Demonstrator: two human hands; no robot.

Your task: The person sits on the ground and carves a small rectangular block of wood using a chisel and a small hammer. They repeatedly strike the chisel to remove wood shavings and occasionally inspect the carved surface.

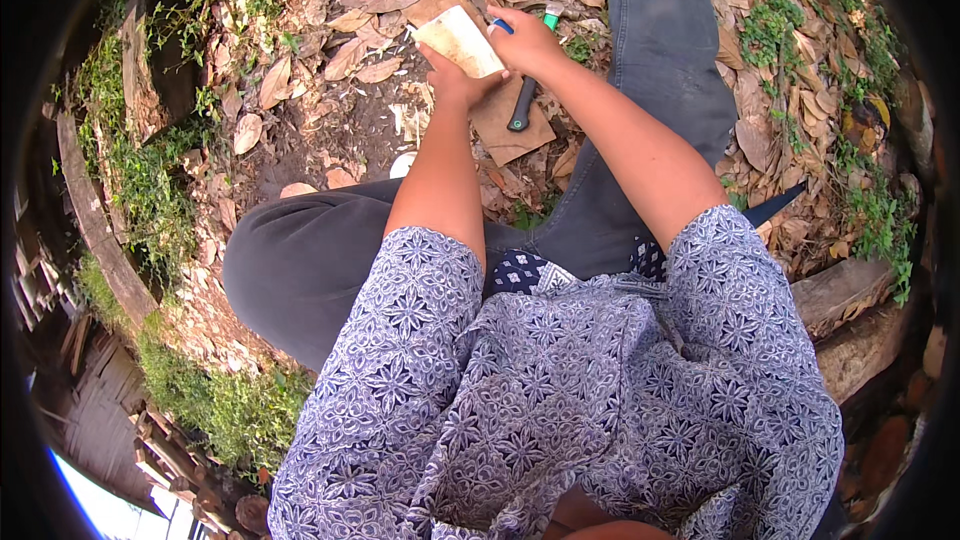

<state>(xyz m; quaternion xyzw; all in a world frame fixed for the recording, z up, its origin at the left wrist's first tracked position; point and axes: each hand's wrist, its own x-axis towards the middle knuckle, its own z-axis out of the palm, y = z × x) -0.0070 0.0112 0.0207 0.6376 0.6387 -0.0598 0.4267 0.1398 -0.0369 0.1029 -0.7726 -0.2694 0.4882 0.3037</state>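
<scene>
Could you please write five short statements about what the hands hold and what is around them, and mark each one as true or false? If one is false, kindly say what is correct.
1. The left hand holds a pale block. True.
2. The right hand is empty. False: it holds a tool with a blue handle.
3. A black handle lies over a flat brown piece. True.
4. The left leg is stretched out straight. False: its knee is bent out to the side.
5. Dry leaves lie on the ground. True.
</scene>
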